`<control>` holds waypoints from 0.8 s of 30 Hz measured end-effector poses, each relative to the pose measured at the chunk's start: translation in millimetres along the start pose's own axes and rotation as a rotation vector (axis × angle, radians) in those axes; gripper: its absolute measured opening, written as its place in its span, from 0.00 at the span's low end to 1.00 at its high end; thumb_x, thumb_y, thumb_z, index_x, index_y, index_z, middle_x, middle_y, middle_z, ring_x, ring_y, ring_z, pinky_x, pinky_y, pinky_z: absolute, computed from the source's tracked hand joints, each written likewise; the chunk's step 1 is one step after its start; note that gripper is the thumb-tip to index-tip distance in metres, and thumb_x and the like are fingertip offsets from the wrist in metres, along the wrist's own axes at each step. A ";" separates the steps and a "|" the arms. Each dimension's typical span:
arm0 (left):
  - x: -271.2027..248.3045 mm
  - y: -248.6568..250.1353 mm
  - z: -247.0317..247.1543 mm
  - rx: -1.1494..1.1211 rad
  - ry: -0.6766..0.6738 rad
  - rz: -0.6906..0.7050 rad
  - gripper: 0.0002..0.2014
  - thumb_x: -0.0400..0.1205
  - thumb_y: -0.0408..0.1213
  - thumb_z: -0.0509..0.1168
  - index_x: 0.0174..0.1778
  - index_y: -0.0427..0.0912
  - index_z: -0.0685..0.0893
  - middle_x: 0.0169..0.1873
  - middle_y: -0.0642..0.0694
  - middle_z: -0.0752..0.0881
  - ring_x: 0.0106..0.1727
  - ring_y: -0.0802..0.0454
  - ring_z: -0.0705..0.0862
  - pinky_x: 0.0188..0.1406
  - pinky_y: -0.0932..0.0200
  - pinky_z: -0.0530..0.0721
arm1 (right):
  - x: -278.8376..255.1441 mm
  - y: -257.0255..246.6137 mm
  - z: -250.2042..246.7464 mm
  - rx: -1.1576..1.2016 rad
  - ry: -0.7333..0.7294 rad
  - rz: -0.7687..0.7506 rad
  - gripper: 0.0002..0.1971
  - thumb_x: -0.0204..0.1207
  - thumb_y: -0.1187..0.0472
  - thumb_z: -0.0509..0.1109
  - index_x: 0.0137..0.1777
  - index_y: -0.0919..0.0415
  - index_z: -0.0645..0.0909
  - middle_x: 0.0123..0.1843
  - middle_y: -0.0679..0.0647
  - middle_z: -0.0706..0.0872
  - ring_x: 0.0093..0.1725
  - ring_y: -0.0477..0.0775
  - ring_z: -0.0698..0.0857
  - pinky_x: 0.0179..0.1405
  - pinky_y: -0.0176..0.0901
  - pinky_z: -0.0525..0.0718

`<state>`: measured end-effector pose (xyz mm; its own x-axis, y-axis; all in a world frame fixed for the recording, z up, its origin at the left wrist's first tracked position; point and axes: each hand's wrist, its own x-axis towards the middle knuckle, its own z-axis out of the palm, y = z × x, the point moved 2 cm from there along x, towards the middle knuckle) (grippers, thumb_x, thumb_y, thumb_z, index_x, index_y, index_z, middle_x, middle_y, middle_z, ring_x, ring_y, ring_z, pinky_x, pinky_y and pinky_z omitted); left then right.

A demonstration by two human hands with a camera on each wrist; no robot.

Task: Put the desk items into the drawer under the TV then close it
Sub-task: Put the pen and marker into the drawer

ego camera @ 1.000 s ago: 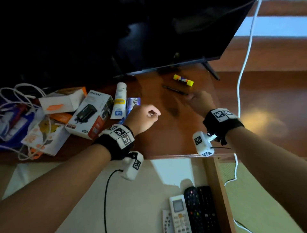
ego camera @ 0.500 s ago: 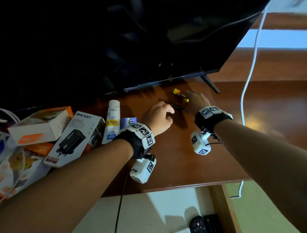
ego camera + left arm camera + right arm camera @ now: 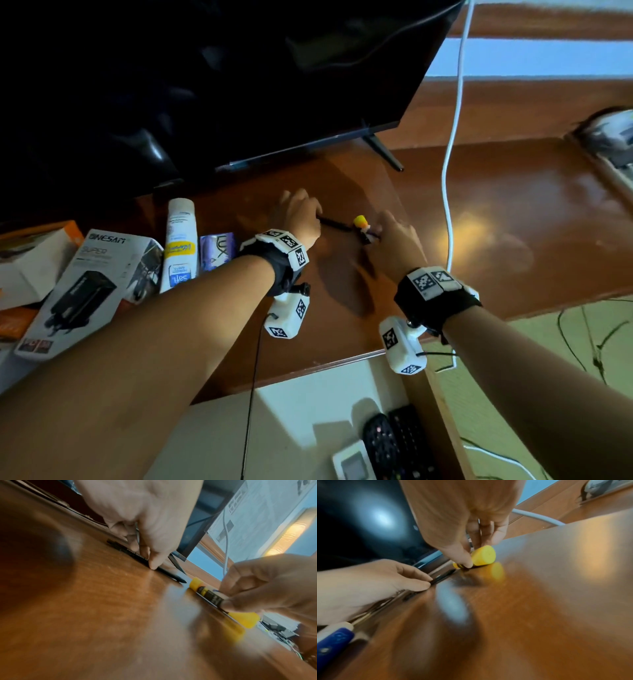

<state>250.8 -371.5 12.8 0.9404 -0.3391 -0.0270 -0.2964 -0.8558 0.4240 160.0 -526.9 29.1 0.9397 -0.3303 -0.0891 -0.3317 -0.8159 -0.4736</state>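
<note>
1. The brown wooden bench [image 3: 513, 219] carries a TV [image 3: 239, 85] on its stand.
2. A black pen [image 3: 334, 224] and a yellow-capped glue stick [image 3: 362, 226] lie near its middle.
3. A white tube [image 3: 180, 243] and boxes [image 3: 92, 284] lie at its left.

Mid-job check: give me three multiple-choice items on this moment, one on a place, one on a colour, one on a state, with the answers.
1. Where does the black pen lie?
A. on the desk in front of the TV
B. in the drawer
C. on the floor

2. What colour are the glue stick's caps?
A. red
B. yellow
C. green

3. What is the drawer's state?
A. shut
B. removed
C. open

Answers: 1 A, the left hand pinches it on the wood; 2 B, both ends show yellow beside the right hand; 3 C, remote controls show inside.
</note>
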 end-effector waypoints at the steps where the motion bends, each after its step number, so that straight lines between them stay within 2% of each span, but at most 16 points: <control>1: -4.8 1.7 0.0 0.008 0.015 0.005 0.06 0.81 0.35 0.64 0.50 0.47 0.85 0.55 0.48 0.81 0.60 0.45 0.72 0.59 0.50 0.74 | -8.9 6.2 -0.9 0.031 0.007 0.038 0.10 0.73 0.61 0.66 0.53 0.59 0.73 0.51 0.64 0.81 0.46 0.65 0.78 0.40 0.47 0.73; 3: -18.0 5.8 0.5 0.008 0.013 0.022 0.04 0.81 0.38 0.66 0.49 0.45 0.85 0.53 0.46 0.83 0.60 0.44 0.74 0.58 0.50 0.74 | -30.6 17.9 -2.8 0.116 0.049 0.080 0.11 0.73 0.56 0.69 0.50 0.60 0.74 0.46 0.65 0.83 0.44 0.68 0.81 0.38 0.48 0.76; 5: -35.7 9.6 0.3 -0.023 0.003 0.014 0.06 0.80 0.39 0.67 0.49 0.42 0.86 0.53 0.45 0.84 0.59 0.44 0.77 0.57 0.50 0.77 | -57.7 28.4 -3.0 0.200 0.104 0.118 0.10 0.72 0.56 0.72 0.43 0.57 0.73 0.37 0.57 0.85 0.40 0.65 0.82 0.37 0.49 0.79; 7: -58.2 12.5 0.0 -0.094 -0.026 -0.046 0.06 0.78 0.39 0.69 0.46 0.42 0.87 0.52 0.44 0.85 0.55 0.44 0.82 0.54 0.50 0.81 | -87.1 40.1 -0.4 0.315 0.092 0.181 0.11 0.68 0.60 0.74 0.40 0.53 0.72 0.31 0.47 0.82 0.38 0.59 0.83 0.36 0.45 0.79; 9: -84.8 16.1 1.0 -0.174 -0.039 -0.120 0.04 0.76 0.41 0.70 0.42 0.46 0.88 0.47 0.46 0.88 0.52 0.46 0.84 0.55 0.49 0.82 | -116.4 51.2 4.0 0.441 0.046 0.204 0.13 0.65 0.65 0.75 0.40 0.52 0.73 0.30 0.46 0.81 0.35 0.52 0.81 0.32 0.37 0.76; 10: -100.4 19.6 1.8 -0.214 -0.042 -0.153 0.04 0.75 0.42 0.70 0.41 0.47 0.88 0.44 0.48 0.89 0.49 0.48 0.85 0.53 0.52 0.82 | -130.8 55.5 5.9 0.518 0.021 0.198 0.14 0.64 0.66 0.76 0.40 0.52 0.74 0.31 0.47 0.82 0.33 0.49 0.80 0.32 0.35 0.75; 14: -171.5 45.8 10.3 -0.453 -0.056 -0.228 0.02 0.75 0.37 0.72 0.41 0.47 0.86 0.34 0.53 0.86 0.35 0.59 0.82 0.34 0.69 0.75 | -182.1 71.0 14.7 0.760 -0.076 0.191 0.15 0.59 0.66 0.72 0.44 0.51 0.76 0.36 0.54 0.82 0.34 0.49 0.80 0.35 0.46 0.79; 15: -189.2 51.2 15.0 -0.560 -0.076 -0.241 0.03 0.75 0.34 0.72 0.41 0.45 0.85 0.32 0.53 0.85 0.32 0.61 0.81 0.30 0.72 0.74 | -192.4 75.2 18.6 0.772 -0.100 0.205 0.16 0.58 0.67 0.71 0.45 0.52 0.76 0.36 0.51 0.82 0.34 0.48 0.80 0.36 0.46 0.79; 17: -221.7 57.0 28.5 -0.723 -0.106 -0.267 0.04 0.76 0.31 0.72 0.41 0.43 0.85 0.28 0.55 0.84 0.26 0.62 0.78 0.27 0.70 0.73 | -208.2 84.5 26.0 0.745 -0.149 0.255 0.18 0.57 0.66 0.70 0.47 0.53 0.76 0.34 0.47 0.81 0.33 0.47 0.79 0.37 0.48 0.80; 20: -259.2 57.0 59.2 -0.731 -0.158 -0.342 0.03 0.75 0.33 0.72 0.39 0.46 0.86 0.20 0.58 0.80 0.21 0.61 0.73 0.24 0.67 0.70 | -217.6 97.6 37.7 0.622 -0.261 0.356 0.17 0.61 0.67 0.72 0.49 0.54 0.75 0.33 0.51 0.80 0.33 0.51 0.80 0.36 0.46 0.77; 22: -275.9 56.4 80.7 -0.696 -0.203 -0.409 0.04 0.74 0.35 0.73 0.39 0.50 0.87 0.24 0.59 0.83 0.25 0.63 0.75 0.28 0.69 0.75 | -219.5 101.9 45.5 0.524 -0.313 0.364 0.17 0.64 0.66 0.72 0.51 0.54 0.74 0.36 0.53 0.81 0.37 0.55 0.81 0.36 0.43 0.77; 24: -283.5 52.3 100.1 -0.652 -0.242 -0.452 0.05 0.75 0.36 0.72 0.44 0.50 0.88 0.34 0.55 0.86 0.34 0.62 0.81 0.39 0.68 0.80 | -218.8 100.5 50.6 0.420 -0.340 0.318 0.18 0.65 0.65 0.72 0.55 0.58 0.72 0.39 0.54 0.82 0.40 0.57 0.81 0.32 0.41 0.74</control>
<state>-48.0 -359.3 -48.0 0.8618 -0.1554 -0.4829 0.3275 -0.5565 0.7636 -74.7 -512.6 -43.3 0.7975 -0.3007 -0.5231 -0.6031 -0.4236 -0.6759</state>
